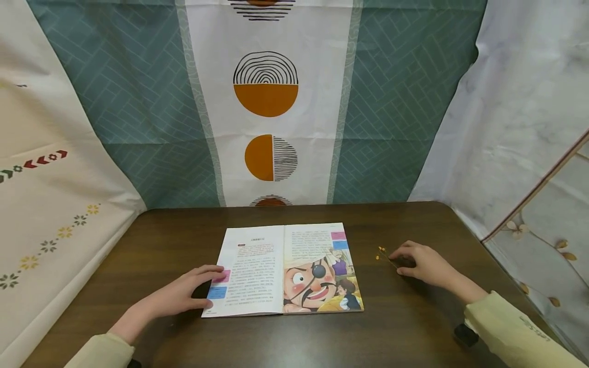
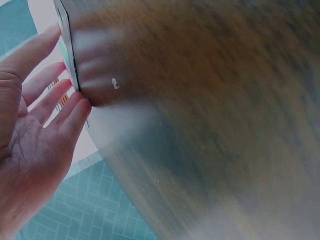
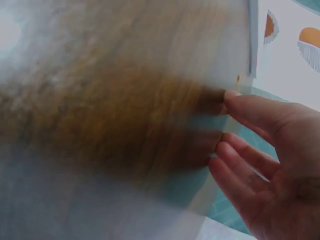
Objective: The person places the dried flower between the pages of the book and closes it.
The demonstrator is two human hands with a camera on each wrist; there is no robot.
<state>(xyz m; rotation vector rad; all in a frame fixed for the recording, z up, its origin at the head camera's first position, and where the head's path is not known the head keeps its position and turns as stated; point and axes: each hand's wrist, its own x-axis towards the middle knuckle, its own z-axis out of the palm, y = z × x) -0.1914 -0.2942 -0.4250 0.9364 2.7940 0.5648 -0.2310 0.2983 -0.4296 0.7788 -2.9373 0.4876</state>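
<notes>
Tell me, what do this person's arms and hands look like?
Both the left hand and right hand are ungloved, with no rings visible. The left sleeve and right sleeve are pale yellow-green; the right one bears small dark lettering. A black object sits at the right cuff, its exact nature unclear.

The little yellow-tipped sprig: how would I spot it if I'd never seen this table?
On the dark table, look right of the open book, beside the person's right hand. The sprig is there, its stem running toward that hand. Unlike the broad, printed book, it is tiny and thin, tipped with small yellow bits.
</notes>
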